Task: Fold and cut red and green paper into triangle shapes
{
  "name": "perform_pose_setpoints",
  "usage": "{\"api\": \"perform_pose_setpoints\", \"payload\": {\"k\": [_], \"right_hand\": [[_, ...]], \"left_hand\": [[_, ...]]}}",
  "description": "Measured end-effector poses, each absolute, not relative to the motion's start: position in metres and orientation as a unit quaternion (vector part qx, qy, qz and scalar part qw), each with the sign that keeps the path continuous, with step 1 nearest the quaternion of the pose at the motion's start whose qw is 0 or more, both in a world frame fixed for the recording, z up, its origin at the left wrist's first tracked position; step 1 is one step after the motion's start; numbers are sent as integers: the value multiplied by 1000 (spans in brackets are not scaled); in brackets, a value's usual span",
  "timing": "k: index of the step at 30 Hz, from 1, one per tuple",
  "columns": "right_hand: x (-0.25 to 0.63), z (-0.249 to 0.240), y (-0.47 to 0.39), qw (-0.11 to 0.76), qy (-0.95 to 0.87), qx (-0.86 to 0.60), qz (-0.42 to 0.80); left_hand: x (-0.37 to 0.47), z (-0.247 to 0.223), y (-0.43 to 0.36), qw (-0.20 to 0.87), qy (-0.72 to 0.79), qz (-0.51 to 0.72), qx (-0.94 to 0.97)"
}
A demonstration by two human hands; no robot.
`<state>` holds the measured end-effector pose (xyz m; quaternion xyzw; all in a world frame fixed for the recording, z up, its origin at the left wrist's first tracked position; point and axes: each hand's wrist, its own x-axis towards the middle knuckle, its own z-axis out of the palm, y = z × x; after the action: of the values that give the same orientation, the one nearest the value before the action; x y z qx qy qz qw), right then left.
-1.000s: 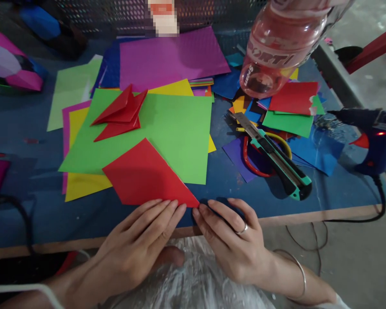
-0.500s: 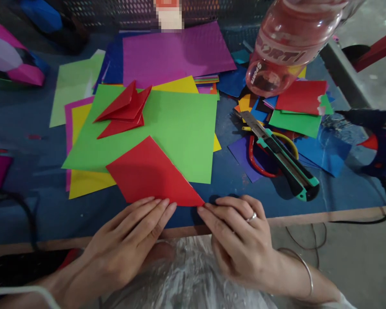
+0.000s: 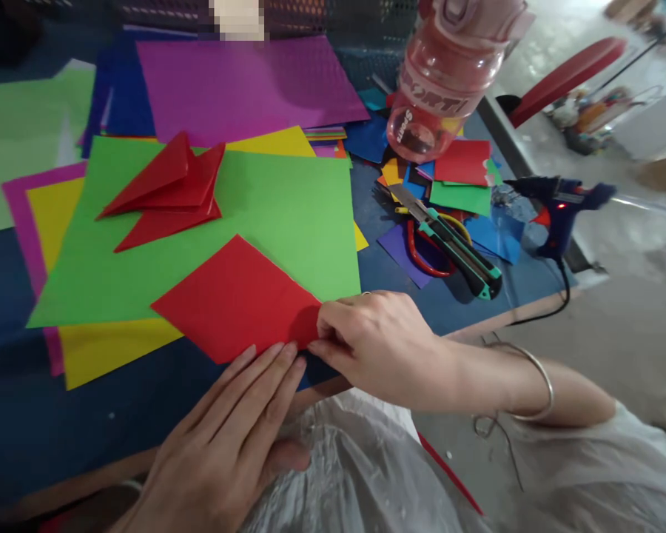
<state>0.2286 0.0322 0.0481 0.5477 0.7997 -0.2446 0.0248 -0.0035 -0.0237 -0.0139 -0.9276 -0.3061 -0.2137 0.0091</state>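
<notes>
A folded red sheet [image 3: 236, 296] lies partly on a large green sheet [image 3: 288, 200] near the table's front edge. The extended fingers of my left hand [image 3: 238, 422] rest flat along its lower edge. At its right corner, my right hand [image 3: 388, 348] has curled fingers closed on the paper, thumb below. Another red paper piece, folded into points [image 3: 172, 185], sits on the green sheet farther back.
A pink bottle [image 3: 441, 81] stands behind paper scraps. Right of the sheets lie a box cutter [image 3: 455, 248] and red-and-yellow-handled scissors [image 3: 414, 255]. A corded glue gun [image 3: 560, 215] is farther right. Purple paper [image 3: 244, 89] lies at the back.
The view has shifted right. My right hand has turned over and curled its fingers at the red sheet's right corner; my left hand still lies along the lower edge.
</notes>
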Motion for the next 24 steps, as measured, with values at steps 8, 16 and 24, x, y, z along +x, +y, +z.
{"api": "perform_pose_setpoints", "payload": {"k": [8,16,24], "right_hand": [[208,75,75,152,703,582,-380],[213,74,83,159,538,592,-579],[225,75,78,165,550,593,-564]], "left_hand": [[-5,-26,-18,61,-260,-261,-928],[-5,-32,-18,41,-246,-281,-926],[-9,-34,-20,22,-244,-276,-929]]}}
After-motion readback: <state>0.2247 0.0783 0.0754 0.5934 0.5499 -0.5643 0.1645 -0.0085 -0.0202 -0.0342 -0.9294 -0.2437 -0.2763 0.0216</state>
